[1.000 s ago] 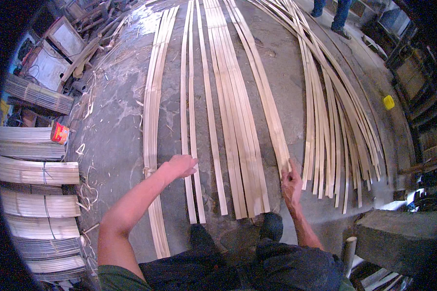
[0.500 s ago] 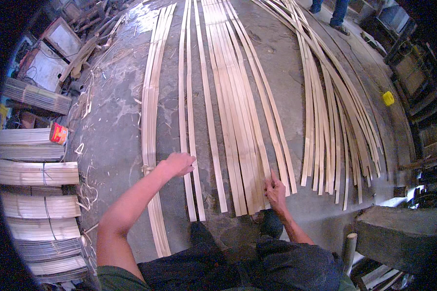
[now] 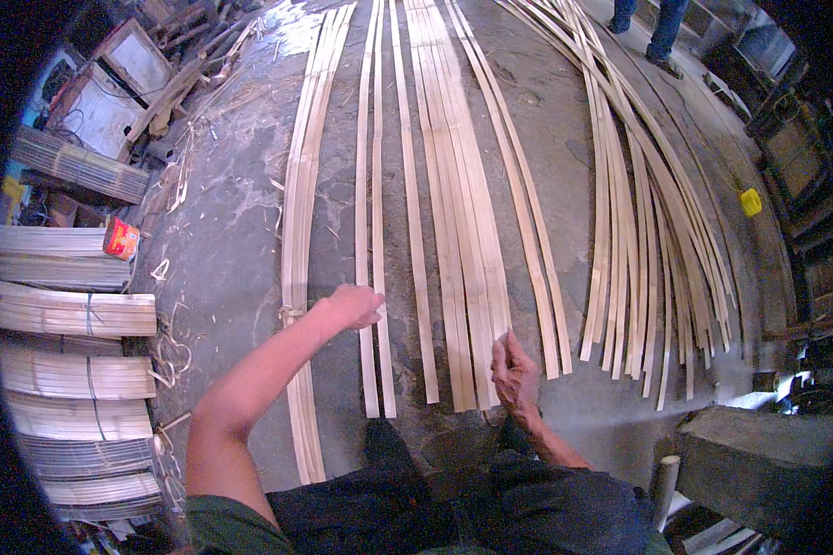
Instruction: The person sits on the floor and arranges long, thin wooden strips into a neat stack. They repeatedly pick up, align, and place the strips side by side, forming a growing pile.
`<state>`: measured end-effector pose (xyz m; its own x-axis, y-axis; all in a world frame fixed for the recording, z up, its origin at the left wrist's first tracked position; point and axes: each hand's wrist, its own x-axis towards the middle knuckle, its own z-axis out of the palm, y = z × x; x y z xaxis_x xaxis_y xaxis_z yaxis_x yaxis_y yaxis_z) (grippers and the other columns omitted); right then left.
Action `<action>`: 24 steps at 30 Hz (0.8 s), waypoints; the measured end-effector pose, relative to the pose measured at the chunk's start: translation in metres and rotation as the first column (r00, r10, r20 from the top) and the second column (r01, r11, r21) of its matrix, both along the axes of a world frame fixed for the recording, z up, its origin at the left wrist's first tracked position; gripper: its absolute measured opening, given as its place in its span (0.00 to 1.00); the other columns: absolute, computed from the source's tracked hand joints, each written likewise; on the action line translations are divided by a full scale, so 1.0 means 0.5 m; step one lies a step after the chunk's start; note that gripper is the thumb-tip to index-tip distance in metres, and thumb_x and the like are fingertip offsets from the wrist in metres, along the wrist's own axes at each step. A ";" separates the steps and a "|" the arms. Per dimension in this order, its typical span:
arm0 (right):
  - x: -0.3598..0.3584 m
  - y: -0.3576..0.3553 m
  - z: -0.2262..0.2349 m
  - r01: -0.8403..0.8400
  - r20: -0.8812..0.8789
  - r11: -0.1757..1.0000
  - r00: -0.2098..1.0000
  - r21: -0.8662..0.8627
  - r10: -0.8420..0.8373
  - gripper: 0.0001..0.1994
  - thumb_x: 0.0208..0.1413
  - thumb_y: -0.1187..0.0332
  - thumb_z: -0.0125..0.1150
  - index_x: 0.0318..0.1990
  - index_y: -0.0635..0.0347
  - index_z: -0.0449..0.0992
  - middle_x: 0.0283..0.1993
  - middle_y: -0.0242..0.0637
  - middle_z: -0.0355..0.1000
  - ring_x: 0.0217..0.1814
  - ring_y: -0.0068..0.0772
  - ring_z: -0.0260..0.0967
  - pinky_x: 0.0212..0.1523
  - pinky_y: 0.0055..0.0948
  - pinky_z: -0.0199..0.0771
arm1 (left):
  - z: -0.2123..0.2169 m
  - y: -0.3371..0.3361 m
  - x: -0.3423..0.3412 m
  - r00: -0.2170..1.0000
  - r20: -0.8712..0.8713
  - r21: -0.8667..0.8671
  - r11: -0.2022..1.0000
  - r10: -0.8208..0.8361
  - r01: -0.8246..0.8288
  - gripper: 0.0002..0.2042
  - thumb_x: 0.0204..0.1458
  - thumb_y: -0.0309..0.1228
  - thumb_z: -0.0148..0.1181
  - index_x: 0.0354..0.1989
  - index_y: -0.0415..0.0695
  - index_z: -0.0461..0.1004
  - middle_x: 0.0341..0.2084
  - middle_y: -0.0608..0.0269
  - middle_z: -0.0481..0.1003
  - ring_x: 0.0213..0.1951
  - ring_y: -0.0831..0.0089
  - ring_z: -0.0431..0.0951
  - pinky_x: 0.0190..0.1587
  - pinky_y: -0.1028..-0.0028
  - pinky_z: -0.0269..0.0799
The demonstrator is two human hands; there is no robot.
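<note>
Long pale bamboo strips (image 3: 449,231) lie side by side on the floor, running away from me, the middle ones packed close. My right hand (image 3: 515,375) is at the near end of this middle row, its fingers pinched on the right-hand edge strip. My left hand (image 3: 354,307) is closed over a pair of separate strips (image 3: 377,203) further left, fingertips at the right one; whether it grips that strip is hidden. Two more strips (image 3: 526,213) lie apart to the right of the row. At far left is a narrow bundle of strips (image 3: 298,222), tied near its lower part.
A fanned heap of strips (image 3: 634,250) lies at right, near a yellow object (image 3: 751,202). Tied bundles (image 3: 79,310) are stacked at left with a red container (image 3: 120,239). A concrete block (image 3: 759,453) stands at lower right. Another person's legs (image 3: 665,37) show at the top.
My right hand has moved left along with the edge strip, closing up the middle row. The left hand stays at the same strips. The whole view has shifted slightly.
</note>
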<state>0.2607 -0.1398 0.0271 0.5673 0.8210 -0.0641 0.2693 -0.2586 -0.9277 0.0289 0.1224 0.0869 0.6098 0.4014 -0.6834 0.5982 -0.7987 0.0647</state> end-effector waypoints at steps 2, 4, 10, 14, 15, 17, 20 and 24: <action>-0.030 0.025 0.008 0.003 -0.129 1.000 0.992 -0.019 -0.005 0.20 0.64 0.65 0.54 0.60 0.67 0.68 0.23 0.24 0.63 0.22 0.15 0.59 0.22 0.18 0.63 | -0.006 0.003 0.006 1.000 -0.006 -0.003 1.000 -0.023 0.023 0.22 0.56 0.43 0.55 0.56 0.45 0.68 0.46 0.49 0.75 0.49 0.51 0.76 0.49 0.52 0.74; -0.054 0.040 0.032 -0.048 -0.316 0.997 0.948 -0.057 0.028 0.22 0.64 0.64 0.54 0.62 0.66 0.65 0.23 0.25 0.64 0.21 0.15 0.59 0.21 0.19 0.63 | -0.011 0.005 0.008 1.000 -0.008 -0.005 1.000 -0.027 0.027 0.23 0.56 0.43 0.55 0.57 0.45 0.68 0.46 0.50 0.76 0.49 0.51 0.76 0.49 0.53 0.74; -0.120 0.072 0.012 -0.105 -0.617 0.986 0.787 -0.130 0.002 0.27 0.64 0.59 0.54 0.66 0.63 0.60 0.26 0.27 0.65 0.24 0.16 0.63 0.23 0.20 0.67 | 0.005 0.003 0.003 0.998 0.053 -0.008 0.999 -0.030 0.031 0.23 0.56 0.43 0.54 0.57 0.45 0.68 0.47 0.50 0.75 0.50 0.51 0.76 0.50 0.52 0.74; -0.181 0.030 0.005 -0.142 -0.581 0.982 0.813 -0.121 0.046 0.27 0.65 0.62 0.52 0.68 0.60 0.57 0.28 0.27 0.66 0.26 0.16 0.64 0.24 0.21 0.69 | 0.027 0.020 -0.022 0.993 0.114 0.027 0.999 0.022 -0.026 0.24 0.56 0.44 0.54 0.59 0.46 0.66 0.48 0.49 0.74 0.50 0.50 0.75 0.51 0.52 0.73; -0.187 0.028 0.001 -0.149 -0.578 0.983 0.814 -0.111 0.058 0.27 0.66 0.62 0.52 0.69 0.60 0.56 0.28 0.27 0.66 0.26 0.16 0.64 0.25 0.21 0.69 | 0.033 0.030 -0.031 0.992 0.119 0.039 0.998 0.041 -0.046 0.25 0.56 0.44 0.54 0.59 0.46 0.66 0.49 0.49 0.74 0.51 0.50 0.75 0.51 0.53 0.73; -0.173 0.013 -0.012 -0.140 -0.558 0.984 0.828 -0.107 0.057 0.27 0.66 0.64 0.51 0.70 0.58 0.54 0.28 0.27 0.66 0.27 0.17 0.64 0.26 0.20 0.70 | 0.106 0.032 -0.005 0.996 0.078 0.064 0.997 0.044 -0.049 0.25 0.57 0.44 0.54 0.60 0.45 0.65 0.51 0.48 0.73 0.52 0.50 0.73 0.53 0.54 0.72; -0.168 0.013 0.024 -0.179 -0.511 0.974 0.855 -0.141 0.083 0.29 0.66 0.64 0.51 0.71 0.57 0.51 0.27 0.27 0.67 0.27 0.17 0.64 0.27 0.20 0.70 | 0.134 0.024 -0.031 0.987 0.136 0.037 0.995 0.091 -0.097 0.25 0.57 0.44 0.54 0.60 0.44 0.65 0.52 0.46 0.72 0.54 0.50 0.72 0.55 0.55 0.71; -0.171 0.014 0.006 -0.213 -0.493 0.967 0.862 -0.137 0.120 0.29 0.66 0.63 0.50 0.71 0.56 0.50 0.27 0.29 0.68 0.26 0.17 0.64 0.27 0.20 0.70 | 0.020 -0.020 -0.086 0.880 0.461 -0.006 0.992 0.112 -0.124 0.21 0.57 0.40 0.54 0.56 0.42 0.67 0.46 0.46 0.74 0.51 0.51 0.74 0.52 0.54 0.72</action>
